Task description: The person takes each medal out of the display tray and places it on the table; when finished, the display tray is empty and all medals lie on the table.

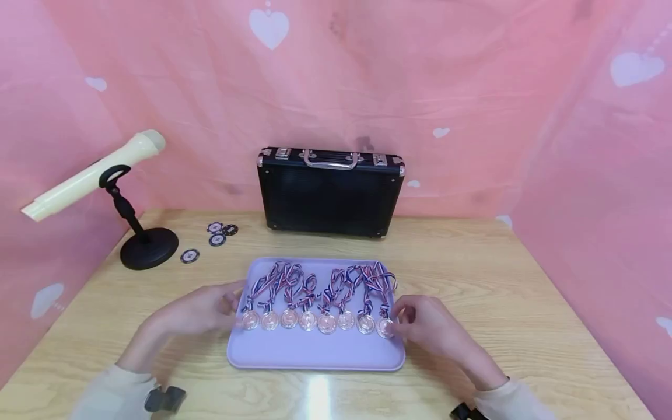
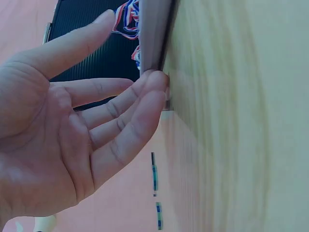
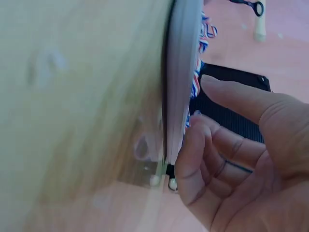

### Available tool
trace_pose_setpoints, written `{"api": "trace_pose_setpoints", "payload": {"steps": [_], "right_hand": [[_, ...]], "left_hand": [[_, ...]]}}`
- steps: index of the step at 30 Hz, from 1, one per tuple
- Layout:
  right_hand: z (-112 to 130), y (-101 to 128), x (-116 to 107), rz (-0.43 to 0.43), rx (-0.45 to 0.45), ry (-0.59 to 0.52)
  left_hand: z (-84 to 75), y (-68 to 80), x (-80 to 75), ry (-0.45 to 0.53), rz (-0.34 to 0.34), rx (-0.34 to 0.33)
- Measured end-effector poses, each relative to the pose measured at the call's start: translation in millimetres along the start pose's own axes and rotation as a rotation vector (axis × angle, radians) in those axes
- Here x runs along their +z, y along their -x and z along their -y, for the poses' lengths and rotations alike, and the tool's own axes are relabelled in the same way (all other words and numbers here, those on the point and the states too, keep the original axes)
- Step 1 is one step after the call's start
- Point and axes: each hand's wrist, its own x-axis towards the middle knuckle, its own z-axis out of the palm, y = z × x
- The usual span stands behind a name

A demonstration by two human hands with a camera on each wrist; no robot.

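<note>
A lilac tray (image 1: 315, 356) lies on the table with a row of silver medals (image 1: 326, 324) on it, their red, white and blue ribbons (image 1: 283, 280) bunched toward the far side. My left hand (image 1: 202, 309) is at the tray's left edge. In the left wrist view its fingertips (image 2: 155, 77) meet the rim, while the thumb stays apart above. At the opposite edge is my right hand (image 1: 427, 324), its fingers (image 3: 190, 159) bent beside the rim and the thumb raised over the tray side. Whether the right fingertips touch the rim is hard to tell.
Behind the tray a black briefcase (image 1: 331, 198) stands upright. To the left, a cream microphone (image 1: 94, 175) rests in a black stand (image 1: 149, 248), with several poker chips (image 1: 217, 239) near it. Pink cloth (image 1: 472, 116) with hearts surrounds the table.
</note>
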Motion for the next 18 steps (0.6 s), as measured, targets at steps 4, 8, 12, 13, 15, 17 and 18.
{"api": "trace_pose_setpoints", "payload": {"steps": [4,8,12,13,15,17,18], "right_hand": [[5.5,-1.2,7.5,-0.005,0.026,0.121],[10.5,-1.9,10.9,-0.001,0.021,0.197],[13.1,-2.8,12.2,-0.006,0.032,0.222],[13.2,-3.2,12.5,-0.005,0.041,0.215],[13.3,-4.2,12.9,-0.001,0.059,0.199],[13.3,-5.6,13.1,0.009,0.080,0.177],[13.3,-6.4,13.1,0.014,0.089,0.172]], "left_hand": [[1.5,-0.7,1.4,-0.016,0.010,0.029],[1.7,-0.1,2.7,-0.016,0.014,0.075],[-0.1,0.4,3.7,-0.006,0.018,0.071],[-0.8,0.5,4.1,-0.007,0.017,0.056],[-1.8,0.7,4.5,-0.009,0.018,0.040],[-2.3,0.6,5.0,-0.007,0.021,0.027],[-2.5,0.7,5.2,0.002,0.027,0.024]]}}
